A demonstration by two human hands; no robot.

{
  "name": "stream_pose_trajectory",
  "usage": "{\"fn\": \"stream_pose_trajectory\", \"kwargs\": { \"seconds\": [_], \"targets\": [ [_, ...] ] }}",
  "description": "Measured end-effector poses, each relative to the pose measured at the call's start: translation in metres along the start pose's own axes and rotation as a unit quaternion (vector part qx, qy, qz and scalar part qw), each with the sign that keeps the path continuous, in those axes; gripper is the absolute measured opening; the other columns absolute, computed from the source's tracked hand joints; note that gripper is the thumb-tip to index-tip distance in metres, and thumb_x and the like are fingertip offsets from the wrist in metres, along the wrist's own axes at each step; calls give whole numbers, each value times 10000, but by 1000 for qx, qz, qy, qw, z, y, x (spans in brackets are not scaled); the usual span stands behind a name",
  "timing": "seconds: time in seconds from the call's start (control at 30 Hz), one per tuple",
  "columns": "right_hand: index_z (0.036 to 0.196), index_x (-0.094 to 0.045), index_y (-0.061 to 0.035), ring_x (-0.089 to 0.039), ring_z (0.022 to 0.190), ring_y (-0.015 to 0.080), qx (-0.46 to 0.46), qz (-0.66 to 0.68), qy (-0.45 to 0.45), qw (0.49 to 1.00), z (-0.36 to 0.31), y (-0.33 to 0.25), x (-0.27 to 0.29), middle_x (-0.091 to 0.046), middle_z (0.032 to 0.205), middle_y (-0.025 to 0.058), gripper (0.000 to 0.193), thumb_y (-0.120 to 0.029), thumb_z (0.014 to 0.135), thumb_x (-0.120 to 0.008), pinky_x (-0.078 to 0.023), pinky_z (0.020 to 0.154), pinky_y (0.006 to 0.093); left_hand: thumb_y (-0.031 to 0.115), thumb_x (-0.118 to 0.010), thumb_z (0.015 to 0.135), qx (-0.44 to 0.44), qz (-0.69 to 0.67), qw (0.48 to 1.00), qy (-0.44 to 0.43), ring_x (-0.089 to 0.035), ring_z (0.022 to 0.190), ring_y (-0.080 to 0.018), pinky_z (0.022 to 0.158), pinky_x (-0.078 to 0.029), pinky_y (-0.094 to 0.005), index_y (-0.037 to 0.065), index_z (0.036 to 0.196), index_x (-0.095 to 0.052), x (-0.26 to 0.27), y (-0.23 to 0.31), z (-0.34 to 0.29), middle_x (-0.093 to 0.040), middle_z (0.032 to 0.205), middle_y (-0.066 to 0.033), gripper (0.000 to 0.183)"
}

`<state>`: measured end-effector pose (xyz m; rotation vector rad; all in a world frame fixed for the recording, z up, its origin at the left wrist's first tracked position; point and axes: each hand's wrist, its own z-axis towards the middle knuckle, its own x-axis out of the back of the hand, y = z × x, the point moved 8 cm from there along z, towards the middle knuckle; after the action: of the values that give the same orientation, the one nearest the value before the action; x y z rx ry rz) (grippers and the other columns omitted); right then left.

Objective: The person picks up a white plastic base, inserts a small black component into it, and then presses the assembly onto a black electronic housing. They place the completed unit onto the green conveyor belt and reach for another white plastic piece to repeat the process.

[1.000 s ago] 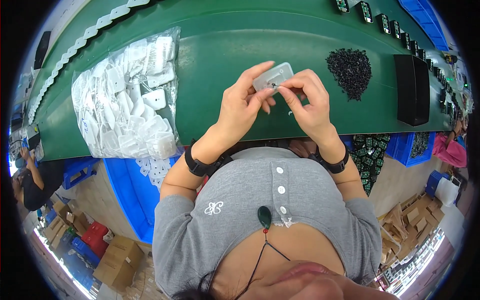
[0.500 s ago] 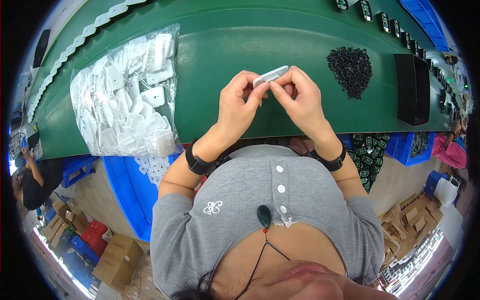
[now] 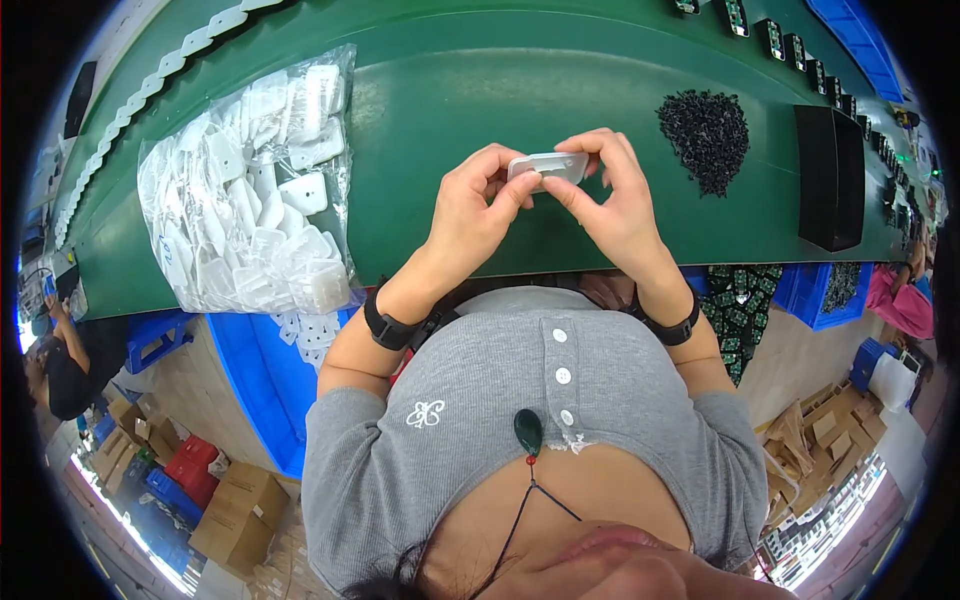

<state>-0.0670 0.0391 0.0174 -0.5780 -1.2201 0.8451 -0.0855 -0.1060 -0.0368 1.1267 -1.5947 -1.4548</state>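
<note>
Between my two hands, above the green table (image 3: 430, 90), is a small white plastic cover (image 3: 563, 165) with rounded corners. My left hand (image 3: 478, 200) pinches its left end between thumb and fingers. At the right end, my right hand (image 3: 618, 195) grips it, the thumb along the near edge and the fingers on the far edge. The cover's recessed inner side is partly visible; my fingers hide its ends. To the left lies a clear plastic bag (image 3: 245, 190) full of similar white covers. A heap of tiny black parts (image 3: 705, 140) lies to the right.
Overlapping white covers (image 3: 150, 84) form a line along the far left. Units with green circuit boards (image 3: 775, 40) line the far right, near a black tray (image 3: 830, 180). Blue bins (image 3: 255, 390) and circuit boards (image 3: 735, 320) sit below the near edge. Other people are at both sides.
The white cover has tipped, so more of its inner side shows. My right hand has shifted slightly right, its fingers now over the cover's far edge. My left hand has barely moved.
</note>
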Motion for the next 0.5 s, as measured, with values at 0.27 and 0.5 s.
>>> {"fn": "stream_pose_trajectory", "kwargs": {
  "seconds": [0.27, 0.5],
  "targets": [
    [903, -519, -75, -483, 738, 47, -185, 257, -74, 946, -8, 39, -23, -530, 867, -5, 235, -131, 837, -737, -396, 625, 196, 60, -589, 935, 22, -44, 999, -11, -588, 694, -82, 590, -454, -206, -22, 996, -596, -2, 7, 2, -634, 832, -44, 103],
    [934, -540, -76, -495, 742, 54, -225, 272, -146, 924, 1, 50, -39, -530, 851, -7, 264, -171, 826, -761, -418, 634, 212, 54, -546, 955, 32, -75, 995, 63, -596, 633, -97, 556, -458, -221, -14, 1024, -570, 27, -16, 18, -660, 817, -79, 100]
  ]
}}
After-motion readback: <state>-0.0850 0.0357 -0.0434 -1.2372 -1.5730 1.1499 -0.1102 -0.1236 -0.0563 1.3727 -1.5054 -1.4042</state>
